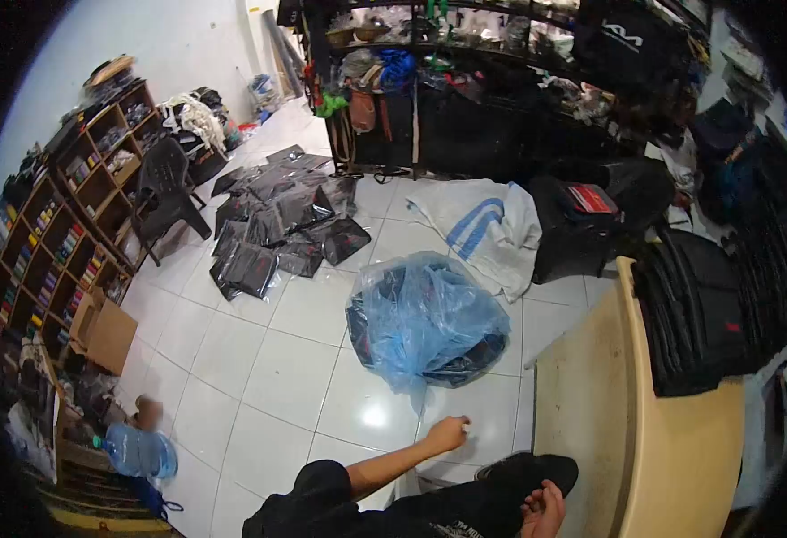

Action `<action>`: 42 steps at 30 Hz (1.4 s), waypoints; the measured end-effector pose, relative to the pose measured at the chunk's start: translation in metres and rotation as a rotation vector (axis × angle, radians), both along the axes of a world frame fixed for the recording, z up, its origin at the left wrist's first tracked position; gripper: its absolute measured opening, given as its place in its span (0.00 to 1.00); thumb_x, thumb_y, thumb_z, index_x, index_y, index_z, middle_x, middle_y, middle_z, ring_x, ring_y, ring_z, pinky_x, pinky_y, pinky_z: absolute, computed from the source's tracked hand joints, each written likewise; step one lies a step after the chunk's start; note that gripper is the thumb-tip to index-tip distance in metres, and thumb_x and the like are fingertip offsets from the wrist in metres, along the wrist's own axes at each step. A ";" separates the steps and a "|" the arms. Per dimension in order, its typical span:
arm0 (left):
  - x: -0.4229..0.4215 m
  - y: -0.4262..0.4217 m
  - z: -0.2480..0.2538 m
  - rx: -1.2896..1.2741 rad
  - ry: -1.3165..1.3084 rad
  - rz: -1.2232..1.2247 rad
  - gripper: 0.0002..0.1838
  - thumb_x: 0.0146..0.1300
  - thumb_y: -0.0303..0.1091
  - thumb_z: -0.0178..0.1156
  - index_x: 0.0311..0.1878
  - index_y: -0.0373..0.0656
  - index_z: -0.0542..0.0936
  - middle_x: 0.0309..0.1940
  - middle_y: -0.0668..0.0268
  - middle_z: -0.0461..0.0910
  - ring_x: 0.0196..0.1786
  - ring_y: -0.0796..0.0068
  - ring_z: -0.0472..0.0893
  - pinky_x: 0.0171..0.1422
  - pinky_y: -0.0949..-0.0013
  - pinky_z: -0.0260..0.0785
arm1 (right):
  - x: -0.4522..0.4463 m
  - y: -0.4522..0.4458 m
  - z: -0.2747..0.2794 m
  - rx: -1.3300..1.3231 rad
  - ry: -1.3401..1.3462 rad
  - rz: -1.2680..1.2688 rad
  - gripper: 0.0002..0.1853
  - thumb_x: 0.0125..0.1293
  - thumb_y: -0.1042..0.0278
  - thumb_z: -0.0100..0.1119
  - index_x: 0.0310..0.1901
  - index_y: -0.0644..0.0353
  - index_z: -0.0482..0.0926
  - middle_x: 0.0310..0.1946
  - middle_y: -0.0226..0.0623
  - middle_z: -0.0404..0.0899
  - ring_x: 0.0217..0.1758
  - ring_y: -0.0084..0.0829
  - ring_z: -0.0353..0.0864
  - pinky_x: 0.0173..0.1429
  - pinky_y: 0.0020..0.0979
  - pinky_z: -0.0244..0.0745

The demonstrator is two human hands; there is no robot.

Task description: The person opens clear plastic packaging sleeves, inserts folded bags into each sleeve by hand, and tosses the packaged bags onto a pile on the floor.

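Note:
My left hand (447, 435) reaches forward over the tiled floor, its fingers closed in a fist. A small pale spot shows at its fingertips, too small to name. Just beyond it a translucent blue plastic bag (429, 314) lies bunched on the floor, with dark packed items inside; the hand is apart from it. My right hand (544, 509) is low in the view near my dark-clothed leg, palm partly turned up, fingers loosely bent and apart, with nothing visible in it.
Black items in clear plastic (277, 215) are spread on the floor. A white sack (488, 229) lies behind the blue bag. At right, a wooden table (680, 448) bears stacked black bags (694, 309). A dark chair (165, 193), thread shelves (62, 242) and a water jug (138, 450) stand left.

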State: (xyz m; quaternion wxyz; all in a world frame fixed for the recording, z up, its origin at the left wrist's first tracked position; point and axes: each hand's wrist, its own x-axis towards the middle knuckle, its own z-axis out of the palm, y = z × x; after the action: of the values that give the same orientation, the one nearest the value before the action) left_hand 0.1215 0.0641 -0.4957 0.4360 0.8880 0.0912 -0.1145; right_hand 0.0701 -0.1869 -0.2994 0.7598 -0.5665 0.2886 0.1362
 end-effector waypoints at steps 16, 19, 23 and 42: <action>-0.048 -0.233 0.241 -0.724 -0.263 -1.116 0.13 0.61 0.26 0.56 0.50 0.41 0.80 0.28 0.59 0.83 0.24 0.76 0.81 0.30 0.73 0.70 | -0.169 -0.289 0.117 -1.399 -0.178 -0.621 0.17 0.68 0.66 0.54 0.54 0.66 0.74 0.52 0.46 0.77 0.54 0.36 0.76 0.58 0.34 0.70; -0.068 -0.277 0.270 -0.789 -0.223 -1.218 0.12 0.62 0.26 0.57 0.49 0.42 0.81 0.27 0.62 0.83 0.25 0.82 0.79 0.32 0.76 0.71 | -0.212 -0.339 0.114 -1.719 -0.048 -0.654 0.19 0.60 0.66 0.61 0.52 0.64 0.76 0.53 0.51 0.75 0.58 0.47 0.73 0.62 0.40 0.67; -0.089 -0.326 0.293 -0.854 -0.280 -1.392 0.10 0.64 0.21 0.53 0.46 0.36 0.80 0.17 0.68 0.76 0.22 0.83 0.76 0.27 0.76 0.67 | -0.253 -0.363 0.097 -1.789 0.218 -0.598 0.33 0.59 0.57 0.63 0.64 0.60 0.65 0.67 0.55 0.58 0.71 0.52 0.56 0.70 0.49 0.56; -0.136 -0.532 0.288 -0.636 -0.549 -1.240 0.16 0.64 0.32 0.59 0.51 0.33 0.74 0.35 0.60 0.78 0.35 0.71 0.78 0.33 0.70 0.70 | -0.251 -0.375 0.080 -1.538 0.307 -0.429 0.25 0.73 0.48 0.33 0.64 0.49 0.70 0.68 0.45 0.60 0.73 0.47 0.53 0.68 0.68 0.44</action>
State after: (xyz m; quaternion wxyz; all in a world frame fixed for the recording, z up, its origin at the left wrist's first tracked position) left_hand -0.0142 -0.4681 -0.2074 0.5341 0.6044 -0.5756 -0.1343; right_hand -0.1806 -0.5622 -0.2191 0.1197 -0.8373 0.5048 -0.1725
